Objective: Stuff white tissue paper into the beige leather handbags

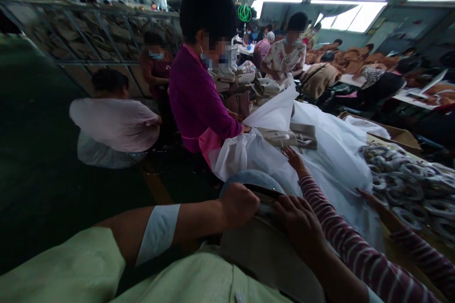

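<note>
My left hand (239,206) is closed in a fist on the top edge of a pale grey bag (263,251) that lies on my lap. A white band wraps that forearm. My right hand (301,226) lies on the same bag, fingers curled over a dark strip (267,192) along its rounded top. Just beyond the bag spreads a heap of white dust-bag fabric (330,151).
A co-worker's hand (294,158) in a striped sleeve reaches onto the white fabric from the right, the other hand (364,194) beside a pile of coiled straps (408,184). A person in purple (199,94) handles a cream bag (287,136). Another crouches at left (113,120).
</note>
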### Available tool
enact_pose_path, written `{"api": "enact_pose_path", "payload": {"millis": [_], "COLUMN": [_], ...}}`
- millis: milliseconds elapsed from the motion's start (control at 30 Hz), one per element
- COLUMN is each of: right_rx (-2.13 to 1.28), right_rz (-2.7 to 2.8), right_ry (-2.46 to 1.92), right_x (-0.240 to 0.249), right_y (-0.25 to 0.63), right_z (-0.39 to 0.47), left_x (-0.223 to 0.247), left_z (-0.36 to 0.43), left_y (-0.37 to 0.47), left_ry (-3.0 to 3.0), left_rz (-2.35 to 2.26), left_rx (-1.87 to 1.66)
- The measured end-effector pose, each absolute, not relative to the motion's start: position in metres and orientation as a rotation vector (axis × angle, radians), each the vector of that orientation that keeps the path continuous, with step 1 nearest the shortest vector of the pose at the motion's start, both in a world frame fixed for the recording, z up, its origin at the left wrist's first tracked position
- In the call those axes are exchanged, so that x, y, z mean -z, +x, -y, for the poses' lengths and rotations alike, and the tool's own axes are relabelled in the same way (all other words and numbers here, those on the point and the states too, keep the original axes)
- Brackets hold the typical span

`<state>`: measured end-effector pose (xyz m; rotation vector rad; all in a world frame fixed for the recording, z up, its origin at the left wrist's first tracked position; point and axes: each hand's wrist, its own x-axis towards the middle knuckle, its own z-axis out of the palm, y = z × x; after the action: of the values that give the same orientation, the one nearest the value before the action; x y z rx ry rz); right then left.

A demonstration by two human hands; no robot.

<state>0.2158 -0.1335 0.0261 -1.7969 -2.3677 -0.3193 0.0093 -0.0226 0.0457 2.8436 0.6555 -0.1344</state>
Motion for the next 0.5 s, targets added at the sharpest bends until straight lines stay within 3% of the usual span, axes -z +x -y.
{"api": "enact_pose_path", "payload": {"millis": [167, 500], "right_rx": [0.341, 0.338], "right_rz": [2.482, 2.4], "right_ry": [-1.525, -1.668], "right_x": [-0.02, -0.031], "right_y": [0.252, 0.233], "right_z": [0.156, 0.154], "left_x": [-0.042, -0.049], "left_z": [0.021, 0.025], "left_y": [0.008, -0.01], "left_ry": [2.904, 3.041], "left_rz": [-0.432, -0.254], "left_rx": [0.174, -0.066]}}
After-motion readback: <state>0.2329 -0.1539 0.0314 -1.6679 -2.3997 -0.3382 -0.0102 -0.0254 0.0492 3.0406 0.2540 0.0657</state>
